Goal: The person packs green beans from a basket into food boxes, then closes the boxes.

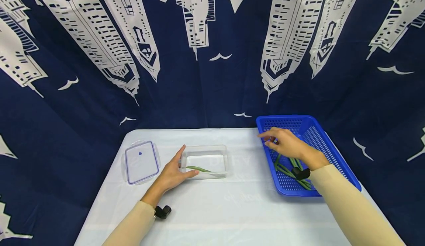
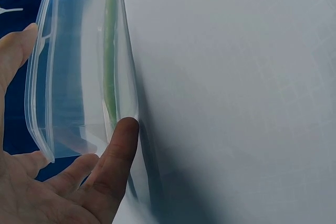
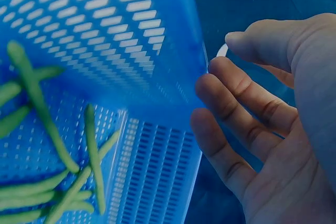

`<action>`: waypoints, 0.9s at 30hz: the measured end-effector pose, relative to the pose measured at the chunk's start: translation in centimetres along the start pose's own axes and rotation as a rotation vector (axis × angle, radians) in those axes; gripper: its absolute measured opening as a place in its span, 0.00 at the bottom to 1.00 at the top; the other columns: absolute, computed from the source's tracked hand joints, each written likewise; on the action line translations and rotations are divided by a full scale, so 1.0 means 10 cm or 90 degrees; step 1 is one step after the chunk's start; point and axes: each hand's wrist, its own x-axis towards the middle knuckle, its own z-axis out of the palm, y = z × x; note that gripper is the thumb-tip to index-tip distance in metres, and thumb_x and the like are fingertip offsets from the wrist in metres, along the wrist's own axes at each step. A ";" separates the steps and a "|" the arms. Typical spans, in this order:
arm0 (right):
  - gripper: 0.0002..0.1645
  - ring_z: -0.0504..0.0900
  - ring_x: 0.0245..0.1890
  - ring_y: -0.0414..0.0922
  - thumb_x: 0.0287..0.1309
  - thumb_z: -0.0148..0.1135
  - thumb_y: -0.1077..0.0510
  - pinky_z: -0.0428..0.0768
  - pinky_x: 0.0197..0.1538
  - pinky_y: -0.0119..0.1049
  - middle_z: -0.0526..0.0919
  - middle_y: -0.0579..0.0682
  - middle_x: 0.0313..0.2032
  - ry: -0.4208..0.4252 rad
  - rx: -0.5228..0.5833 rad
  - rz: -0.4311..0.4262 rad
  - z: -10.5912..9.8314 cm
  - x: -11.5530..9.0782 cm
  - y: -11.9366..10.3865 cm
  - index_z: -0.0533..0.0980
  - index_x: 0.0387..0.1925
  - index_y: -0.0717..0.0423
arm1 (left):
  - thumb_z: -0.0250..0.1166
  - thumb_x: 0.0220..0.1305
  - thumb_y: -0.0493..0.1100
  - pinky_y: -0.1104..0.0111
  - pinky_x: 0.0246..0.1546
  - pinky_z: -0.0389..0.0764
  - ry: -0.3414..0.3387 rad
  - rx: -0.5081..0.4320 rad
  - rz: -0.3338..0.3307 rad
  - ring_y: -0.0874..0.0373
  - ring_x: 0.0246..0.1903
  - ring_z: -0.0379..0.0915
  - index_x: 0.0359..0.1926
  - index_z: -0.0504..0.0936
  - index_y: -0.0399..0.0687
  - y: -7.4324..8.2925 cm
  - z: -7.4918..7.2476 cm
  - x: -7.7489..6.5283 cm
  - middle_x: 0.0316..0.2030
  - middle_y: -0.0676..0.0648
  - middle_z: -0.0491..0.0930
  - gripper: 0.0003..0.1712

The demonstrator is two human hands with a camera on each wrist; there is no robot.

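Observation:
My left hand grips the left end of a clear plastic food container, thumb along the near side and fingers toward the far side. One green bean lies inside, along the near wall; the left wrist view shows it through the plastic. Over the left part of a blue plastic basket hovers my right hand, its fingers loosely bent and nothing between them. Several green beans lie crossed on the basket floor, partly hidden by the right wrist in the head view.
A clear lid with a blue-violet seal lies flat left of the container. All stand on a white-covered table. A dark blue cloth with white buildings hangs behind the table. Small black wrist cameras sit at both wrists.

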 end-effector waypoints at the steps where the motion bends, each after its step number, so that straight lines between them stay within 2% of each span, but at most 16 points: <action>1: 0.22 0.90 0.48 0.46 0.80 0.73 0.64 0.90 0.49 0.40 0.92 0.53 0.51 0.000 -0.002 0.006 -0.01 -0.01 0.03 0.89 0.70 0.52 | 0.89 0.64 0.60 0.34 0.78 0.80 0.000 0.000 0.000 0.30 0.79 0.78 0.98 0.50 0.61 0.00 0.00 0.00 0.91 0.35 0.63 0.75; 8: 0.25 0.92 0.50 0.50 0.78 0.74 0.64 0.89 0.46 0.37 0.90 0.57 0.52 0.006 -0.005 0.024 -0.08 -0.12 0.24 0.88 0.72 0.54 | 0.89 0.64 0.60 0.33 0.78 0.80 -0.004 0.005 -0.004 0.29 0.79 0.78 0.98 0.50 0.61 0.02 0.00 0.00 0.91 0.34 0.63 0.75; 13: 0.29 0.93 0.50 0.51 0.76 0.77 0.64 0.88 0.47 0.40 0.89 0.60 0.54 0.015 -0.016 0.026 -0.09 -0.18 0.37 0.87 0.74 0.53 | 0.89 0.65 0.59 0.34 0.78 0.80 -0.005 0.000 -0.009 0.30 0.79 0.78 0.98 0.49 0.62 0.02 -0.01 0.00 0.91 0.35 0.63 0.74; 18: 0.34 0.93 0.52 0.56 0.74 0.79 0.63 0.89 0.51 0.49 0.87 0.64 0.55 0.001 -0.011 0.047 -0.06 -0.21 0.51 0.83 0.78 0.55 | 0.89 0.65 0.59 0.35 0.78 0.81 -0.002 0.000 -0.010 0.31 0.78 0.79 0.98 0.49 0.64 0.02 -0.01 0.00 0.90 0.35 0.65 0.74; 23: 0.39 0.92 0.58 0.65 0.73 0.82 0.56 0.89 0.60 0.65 0.86 0.69 0.59 -0.025 -0.002 0.075 -0.01 -0.23 0.60 0.79 0.80 0.58 | 0.89 0.65 0.59 0.35 0.77 0.81 -0.003 0.002 -0.009 0.30 0.78 0.79 0.98 0.49 0.62 0.03 -0.01 0.00 0.90 0.33 0.65 0.75; 27: 0.42 0.88 0.60 0.64 0.72 0.83 0.53 0.86 0.64 0.71 0.86 0.72 0.63 -0.037 -0.001 0.099 0.02 -0.23 0.67 0.78 0.81 0.59 | 0.89 0.65 0.61 0.34 0.78 0.81 -0.004 0.004 -0.013 0.30 0.79 0.78 0.98 0.49 0.64 0.03 -0.01 0.00 0.89 0.32 0.66 0.74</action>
